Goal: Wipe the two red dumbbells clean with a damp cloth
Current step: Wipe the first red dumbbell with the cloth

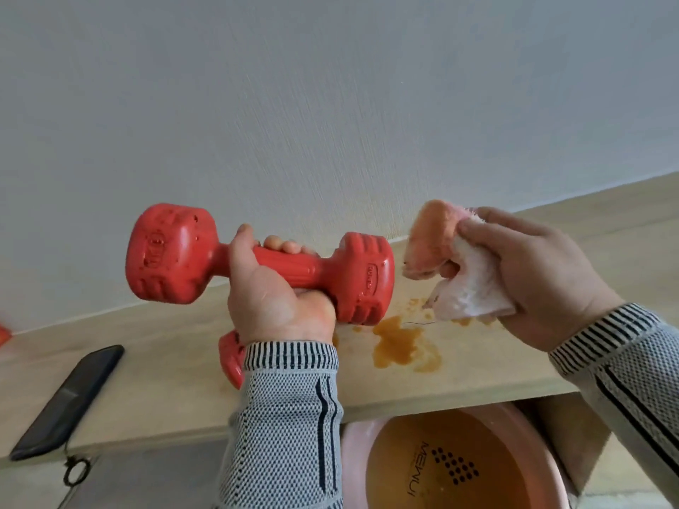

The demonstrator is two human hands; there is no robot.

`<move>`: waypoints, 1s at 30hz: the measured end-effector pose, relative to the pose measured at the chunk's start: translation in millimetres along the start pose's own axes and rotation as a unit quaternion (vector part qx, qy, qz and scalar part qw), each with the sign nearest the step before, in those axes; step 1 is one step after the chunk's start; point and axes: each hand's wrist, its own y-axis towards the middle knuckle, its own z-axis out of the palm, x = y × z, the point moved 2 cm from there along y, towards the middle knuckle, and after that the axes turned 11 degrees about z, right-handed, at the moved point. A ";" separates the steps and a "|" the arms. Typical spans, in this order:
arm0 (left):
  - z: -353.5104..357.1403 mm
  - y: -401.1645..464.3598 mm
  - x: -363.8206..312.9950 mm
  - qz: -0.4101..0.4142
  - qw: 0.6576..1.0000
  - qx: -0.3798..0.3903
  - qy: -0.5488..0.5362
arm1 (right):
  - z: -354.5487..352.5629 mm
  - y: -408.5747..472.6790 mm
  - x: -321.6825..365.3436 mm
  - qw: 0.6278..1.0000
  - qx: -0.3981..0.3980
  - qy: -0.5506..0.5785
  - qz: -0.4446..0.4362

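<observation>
**Cloth poised just off the dumbbell's right end**

The left hand (272, 292) has its fingers curled fully round the ribbed handle of a red moulded plastic-coated dumbbell (257, 266), thumb on the near side and fingertips showing over the top. It holds the weight in the air above the shelf, long axis running left to right and nearly level, one blocky head out to the left and the other out to the right.

The right hand (529, 273) pinches a bunched white terry cloth stained orange-pink (448, 259). Its fingers are folded over the cloth's far side and the thumb is tucked under, so the wad sticks out leftward from the grip.

The stained face of the cloth lies just beside the dumbbell's right head, apart from it by a narrow gap and at about the same height. The right hand is the nearer one to that head, so I judge the next wipe needs only a short leftward move along the dumbbell's axis.

Below the left wrist, part of a second red dumbbell (230, 358) rests on the pale wooden shelf (165, 347), mostly hidden by the striped knitted sleeve. An orange-brown puddle (402, 343) lies on the shelf under the cloth. A black phone (69, 402) lies at the left, and a pink plastic basin of orange-tinted water (459, 464) sits below the shelf's near edge.
</observation>
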 end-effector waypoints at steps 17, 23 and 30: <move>-1.3 -0.1 7.4 0.017 0.997 0.072 -0.018 | 26.8 -12.2 -2.4 0.888 -0.047 -0.335 -0.313; -6.5 7.7 -2.4 0.032 0.997 0.062 -0.044 | 7.2 -0.1 -1.2 0.988 0.038 -0.049 -0.145; -9.8 7.9 3.0 0.037 0.999 0.028 -0.028 | 9.6 3.4 -14.6 0.992 0.046 -0.088 -0.080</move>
